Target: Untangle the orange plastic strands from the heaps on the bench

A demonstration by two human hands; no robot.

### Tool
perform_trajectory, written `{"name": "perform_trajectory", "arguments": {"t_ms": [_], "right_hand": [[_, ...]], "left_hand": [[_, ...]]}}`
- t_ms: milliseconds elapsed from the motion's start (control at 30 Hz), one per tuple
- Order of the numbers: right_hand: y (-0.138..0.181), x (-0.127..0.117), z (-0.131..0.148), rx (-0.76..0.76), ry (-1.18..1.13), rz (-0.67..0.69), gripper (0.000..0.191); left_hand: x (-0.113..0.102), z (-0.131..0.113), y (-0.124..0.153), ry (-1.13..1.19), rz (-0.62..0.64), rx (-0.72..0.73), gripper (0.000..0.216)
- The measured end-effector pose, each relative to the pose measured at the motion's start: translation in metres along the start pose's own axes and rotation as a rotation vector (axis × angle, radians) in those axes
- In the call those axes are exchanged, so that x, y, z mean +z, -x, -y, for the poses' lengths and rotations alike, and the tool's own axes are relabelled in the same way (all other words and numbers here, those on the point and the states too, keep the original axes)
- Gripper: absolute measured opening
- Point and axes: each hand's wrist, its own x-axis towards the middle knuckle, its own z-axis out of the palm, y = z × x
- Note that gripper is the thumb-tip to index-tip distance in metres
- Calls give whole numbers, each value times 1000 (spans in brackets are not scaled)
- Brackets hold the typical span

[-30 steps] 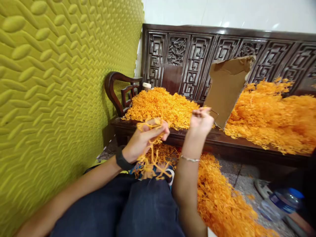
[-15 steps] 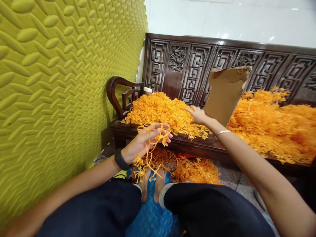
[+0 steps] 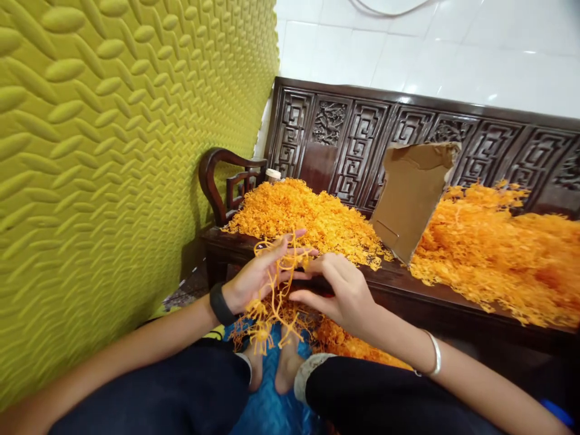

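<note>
My left hand (image 3: 260, 275) holds a tangled clump of orange strands (image 3: 272, 302) that dangles over my feet. My right hand (image 3: 338, 290) is right beside it, fingers pinching at the strands near my left fingertips. A black band is on my left wrist and a silver bangle on my right. Just beyond my hands, a heap of small orange pieces (image 3: 308, 214) lies on the left part of a dark carved wooden bench (image 3: 344, 127).
A torn cardboard sheet (image 3: 410, 193) stands on the bench and separates the left heap from a larger pile of orange tangles (image 3: 498, 248) on the right. More orange strands (image 3: 344, 338) lie on the floor by my feet, which rest on blue plastic (image 3: 272, 411). A green textured wall (image 3: 113, 151) is at left.
My right hand pulled back from the left heap on the bench and came to the clump in my left hand. The view tilted slightly.
</note>
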Motion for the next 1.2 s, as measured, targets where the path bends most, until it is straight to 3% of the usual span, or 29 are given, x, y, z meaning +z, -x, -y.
{"name": "perform_trajectory", "arguments": {"t_ms": [200, 333, 467, 600, 800, 933, 1100, 1200], "right_hand": [[3, 6, -10, 178, -64, -94, 26], [5, 1, -12, 166, -55, -98, 24], [5, -5, -16, 133, -58, -139, 8], [3, -15, -20, 65, -187, -66, 12], [0, -21, -20, -29, -344, 174, 16], [0, -17, -23, 21, -396, 220, 13], [2, -14, -25, 194, -456, 223, 8], [2, -17, -23, 219, -463, 250, 4]], "left_hand": [[10, -1, 2, -31, 44, 6, 39], [12, -1, 2, -5, 63, -2, 37], [14, -2, 1, 10, 121, -14, 34], [9, -3, 3, -23, 128, -32, 29], [4, -1, 5, 27, 117, -132, 17], [3, 0, 6, 28, 179, -145, 16], [4, -3, 7, -19, 147, -101, 16], [5, -4, 7, -87, 153, -116, 17]]}}
